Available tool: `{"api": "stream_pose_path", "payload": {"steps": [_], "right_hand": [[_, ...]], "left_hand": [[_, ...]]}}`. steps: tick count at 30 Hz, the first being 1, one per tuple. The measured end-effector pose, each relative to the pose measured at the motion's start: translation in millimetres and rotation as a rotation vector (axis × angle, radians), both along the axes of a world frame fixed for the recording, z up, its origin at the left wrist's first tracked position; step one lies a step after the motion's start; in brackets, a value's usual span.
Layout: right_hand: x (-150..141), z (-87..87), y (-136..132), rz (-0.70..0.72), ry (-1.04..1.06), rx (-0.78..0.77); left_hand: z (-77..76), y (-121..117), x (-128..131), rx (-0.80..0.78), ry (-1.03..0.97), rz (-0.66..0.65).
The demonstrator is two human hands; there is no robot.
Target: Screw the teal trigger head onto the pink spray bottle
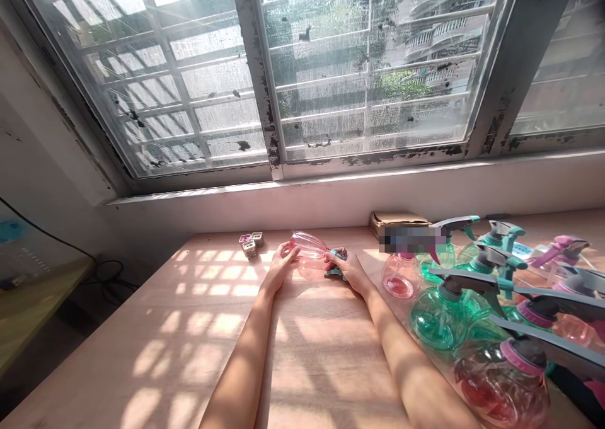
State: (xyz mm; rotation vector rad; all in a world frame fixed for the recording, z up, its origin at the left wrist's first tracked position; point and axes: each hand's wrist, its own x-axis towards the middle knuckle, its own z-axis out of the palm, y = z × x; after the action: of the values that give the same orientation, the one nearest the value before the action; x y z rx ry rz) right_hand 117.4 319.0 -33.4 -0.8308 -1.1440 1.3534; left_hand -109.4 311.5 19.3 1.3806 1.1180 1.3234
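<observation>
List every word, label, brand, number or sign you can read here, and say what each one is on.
No text can be read.
Cardboard box: a pixelated patch covers part of its front; nothing legible.
Blue-and-white item among the bottles: too small and blurred to read.
Clear pink spray bottle held sideways: no lettering visible.

Right hand covers a good chunk of the teal-and-grey plastic spray head, and the brown cardboard box has its front pixelated out. Markings on those small square blocks? Way too tiny to make out.
</observation>
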Motion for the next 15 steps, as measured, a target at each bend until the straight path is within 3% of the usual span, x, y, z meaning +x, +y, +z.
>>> {"api": "stream_pose_path", "payload": {"steps": [10, 15], "right_hand": [[0.1, 5.4, -4.4, 0.017, 0.005, -0.007], [-0.3, 8.7, -8.3, 0.023, 0.000, -0.003]], "left_hand": [[10.3, -7.5, 2.6, 0.046, 0.028, -0.003], [5.7, -5.1, 3.1, 0.018, 0.017, 0.022]]}}
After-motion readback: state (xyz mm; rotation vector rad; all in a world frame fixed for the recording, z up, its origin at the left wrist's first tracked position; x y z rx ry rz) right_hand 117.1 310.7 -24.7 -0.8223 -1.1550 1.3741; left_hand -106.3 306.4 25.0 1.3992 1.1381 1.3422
